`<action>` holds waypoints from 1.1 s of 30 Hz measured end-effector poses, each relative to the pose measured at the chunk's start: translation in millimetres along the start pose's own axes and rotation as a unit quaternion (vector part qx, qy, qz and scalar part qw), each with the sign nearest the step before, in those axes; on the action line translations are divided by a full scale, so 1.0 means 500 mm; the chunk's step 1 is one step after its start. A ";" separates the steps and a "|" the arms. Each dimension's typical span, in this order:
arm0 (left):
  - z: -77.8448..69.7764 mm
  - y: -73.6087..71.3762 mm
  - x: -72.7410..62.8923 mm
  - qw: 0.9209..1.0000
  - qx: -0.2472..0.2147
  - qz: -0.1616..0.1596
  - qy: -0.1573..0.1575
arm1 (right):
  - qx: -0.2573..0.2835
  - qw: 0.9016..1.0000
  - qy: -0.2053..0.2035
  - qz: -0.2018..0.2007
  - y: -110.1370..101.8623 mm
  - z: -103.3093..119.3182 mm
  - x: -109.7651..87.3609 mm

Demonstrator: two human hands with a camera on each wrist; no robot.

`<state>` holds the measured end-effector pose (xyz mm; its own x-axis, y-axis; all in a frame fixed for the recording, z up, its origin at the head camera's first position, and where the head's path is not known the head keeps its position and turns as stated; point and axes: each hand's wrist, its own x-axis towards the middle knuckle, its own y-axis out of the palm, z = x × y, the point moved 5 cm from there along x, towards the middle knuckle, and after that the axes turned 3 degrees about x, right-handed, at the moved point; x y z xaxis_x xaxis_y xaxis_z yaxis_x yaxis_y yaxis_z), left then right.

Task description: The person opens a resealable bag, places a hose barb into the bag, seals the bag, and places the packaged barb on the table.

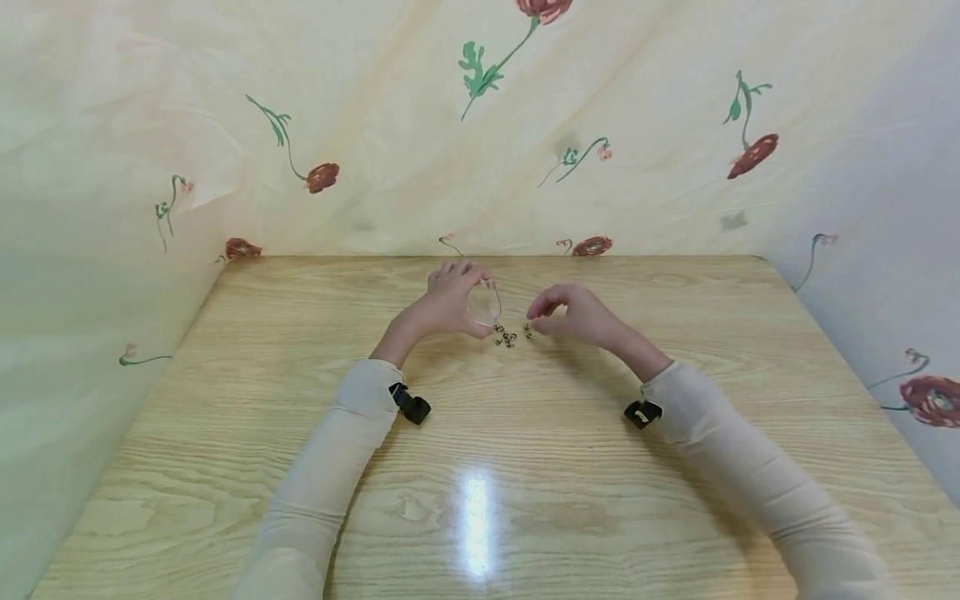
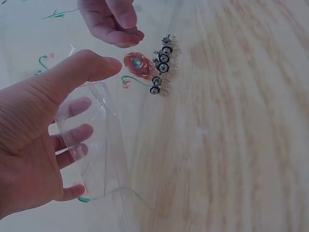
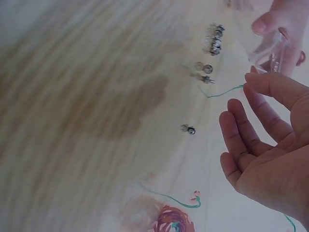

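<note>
My left hand [image 1: 453, 300] holds a clear plastic container [image 1: 483, 304], thumb on the near side and fingers on the far side. In the left wrist view its see-through wall [image 2: 104, 140] shows the fingers behind it. Just right of it, several small shiny metal pieces with dark rings [image 2: 163, 66] lie grouped on the table. My right hand [image 1: 573, 317] hovers beside them, with its fingers loosely bent and the thumb near the index finger; nothing shows between them. A few loose pieces [image 3: 206, 79] lie close to the right fingertips, one [image 3: 191, 130] farther from the group.
The light wood-grain table [image 1: 480, 433] reaches back to a pale floral cloth [image 1: 420, 125] that hangs behind it and along both sides. Black wrist straps with cameras [image 1: 411, 406] sit at both sleeve cuffs. A bright light reflection lies on the near tabletop.
</note>
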<state>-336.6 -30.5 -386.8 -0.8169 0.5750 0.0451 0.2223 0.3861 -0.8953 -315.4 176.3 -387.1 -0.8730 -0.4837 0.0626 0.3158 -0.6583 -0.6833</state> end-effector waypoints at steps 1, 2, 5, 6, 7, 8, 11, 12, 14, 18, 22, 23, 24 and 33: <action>0.000 0.001 0.000 1.000 0.000 0.001 0.000 | -0.004 1.000 -0.003 0.001 0.002 -0.001 -0.001; 0.000 0.002 0.000 1.000 -0.002 0.001 0.000 | -0.008 1.000 -0.007 0.002 0.004 -0.004 -0.002; 0.001 0.005 0.000 1.000 -0.007 0.003 0.000 | -0.020 1.000 -0.015 0.003 0.009 -0.008 -0.003; 0.000 0.005 0.000 1.000 -0.010 0.003 0.001 | -0.023 1.000 -0.016 0.002 0.011 -0.010 -0.004; 0.000 0.006 0.000 1.000 -0.012 0.002 0.002 | -0.027 0.999 -0.018 0.002 0.012 -0.010 -0.004; 0.000 0.007 0.000 1.000 -0.012 0.002 0.003 | -0.031 0.999 -0.019 0.000 0.013 -0.011 -0.004; 0.000 0.008 -0.001 1.000 -0.012 0.001 0.005 | -0.050 0.998 -0.032 -0.004 0.016 -0.007 -0.004; 0.000 0.008 -0.001 1.000 -0.012 0.000 0.006 | -0.057 0.998 -0.037 -0.005 0.016 -0.005 -0.004; 0.000 0.008 -0.001 1.000 -0.010 -0.001 0.006 | -0.076 0.996 -0.047 -0.008 0.017 -0.001 -0.005; 0.001 0.008 0.000 1.000 -0.005 -0.003 0.007 | -0.107 0.993 -0.053 -0.014 0.019 0.002 -0.010; 0.002 0.009 0.001 1.000 0.000 -0.004 0.010 | -0.124 0.991 -0.052 -0.022 0.019 0.001 -0.013; 0.003 0.009 0.001 1.000 0.001 -0.004 0.011 | -0.130 0.990 -0.052 -0.023 0.019 0.001 -0.013; 0.002 0.009 0.001 1.000 0.002 -0.004 0.012 | -0.134 0.989 -0.054 -0.024 0.020 0.000 -0.013; 0.004 0.010 0.000 1.000 0.002 -0.005 0.011 | -0.165 0.983 -0.077 -0.019 0.026 -0.001 -0.015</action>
<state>-336.8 -29.8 -392.2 -0.8070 0.5872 0.0631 0.2121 0.3879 -0.8970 -304.8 171.7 -396.7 -0.8069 -0.5611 0.1844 0.1243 -0.4665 -0.8757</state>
